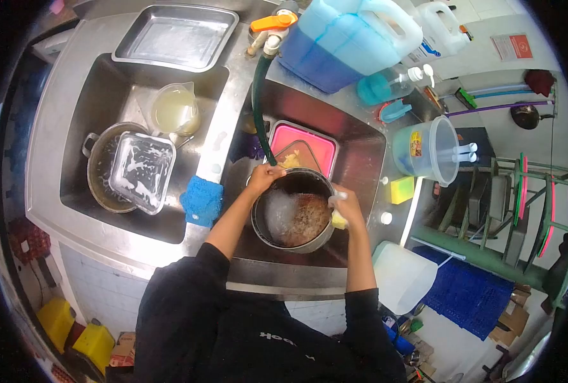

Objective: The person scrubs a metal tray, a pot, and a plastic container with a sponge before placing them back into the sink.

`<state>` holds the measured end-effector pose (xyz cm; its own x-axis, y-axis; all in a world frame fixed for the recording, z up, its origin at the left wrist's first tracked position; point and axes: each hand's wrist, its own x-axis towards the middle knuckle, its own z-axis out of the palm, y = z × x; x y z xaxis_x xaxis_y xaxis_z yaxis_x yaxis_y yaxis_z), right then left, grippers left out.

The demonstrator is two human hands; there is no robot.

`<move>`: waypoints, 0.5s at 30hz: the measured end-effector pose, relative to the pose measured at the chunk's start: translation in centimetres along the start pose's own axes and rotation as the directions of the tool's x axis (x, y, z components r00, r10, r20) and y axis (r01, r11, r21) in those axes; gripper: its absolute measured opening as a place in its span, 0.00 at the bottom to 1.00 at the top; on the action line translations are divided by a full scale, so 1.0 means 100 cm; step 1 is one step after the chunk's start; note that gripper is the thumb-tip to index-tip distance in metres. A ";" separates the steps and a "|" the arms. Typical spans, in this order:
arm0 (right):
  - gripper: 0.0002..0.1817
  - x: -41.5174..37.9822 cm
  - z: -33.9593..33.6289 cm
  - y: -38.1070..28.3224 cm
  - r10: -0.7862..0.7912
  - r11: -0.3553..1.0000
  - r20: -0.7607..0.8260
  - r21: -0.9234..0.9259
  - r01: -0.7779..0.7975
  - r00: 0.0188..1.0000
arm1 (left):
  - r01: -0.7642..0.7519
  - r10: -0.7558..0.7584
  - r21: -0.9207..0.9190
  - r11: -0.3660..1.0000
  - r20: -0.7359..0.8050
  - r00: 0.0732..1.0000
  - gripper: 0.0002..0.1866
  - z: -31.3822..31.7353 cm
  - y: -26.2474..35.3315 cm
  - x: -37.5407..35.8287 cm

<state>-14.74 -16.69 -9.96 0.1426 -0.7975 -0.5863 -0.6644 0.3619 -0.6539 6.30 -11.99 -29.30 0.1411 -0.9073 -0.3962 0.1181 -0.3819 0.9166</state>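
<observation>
A deep metal pot is tilted in the right sink basin, with brown residue and whitish water or foam inside. At its upper left rim, my left hand is closed around the lower end of a dark green hose. My right hand grips the pot's right rim, and a yellow sponge shows beneath the palm. Behind the pot lies a pink-looking tray with yellowish food scraps in front of it. The hose's outlet is hidden by my fingers and the rim.
In the left basin are a large pot, a soapy container and a jug of cloudy liquid. A blue cloth hangs over the divider. A blue jerrycan, clear bucket and second sponge line the counter.
</observation>
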 end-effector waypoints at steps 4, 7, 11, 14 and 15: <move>0.24 -0.011 0.009 -0.009 -0.259 0.952 -0.240 -0.229 0.204 0.936 | -0.016 0.014 -0.082 0.996 -0.028 0.999 0.16 -0.004 -0.014 -0.017; 0.23 -0.018 0.012 -0.015 -0.348 0.920 -0.373 -0.315 0.235 0.860 | -0.004 -0.001 -0.056 0.998 -0.084 0.996 0.14 0.002 -0.029 -0.028; 0.26 -0.027 0.016 -0.025 -0.482 0.858 -0.445 -0.414 0.304 0.754 | 0.432 -0.436 -0.242 0.869 0.038 0.899 0.12 0.016 -0.003 -0.055; 0.29 -0.037 0.021 -0.035 -0.535 0.818 -0.451 -0.487 0.306 0.715 | 0.402 -0.393 -0.341 0.850 0.098 0.914 0.13 0.040 0.008 -0.076; 0.30 -0.042 0.024 -0.036 -0.526 0.817 -0.449 -0.503 0.282 0.722 | 0.423 -0.413 -0.430 0.798 0.122 0.903 0.14 0.048 0.023 -0.082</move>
<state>-11.14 -13.49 -6.29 0.1234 -0.9831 0.1353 -0.8715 -0.1726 -0.4590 0.65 -6.26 -23.63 -0.0411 -0.6827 -0.7295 0.5764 -0.6126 0.5408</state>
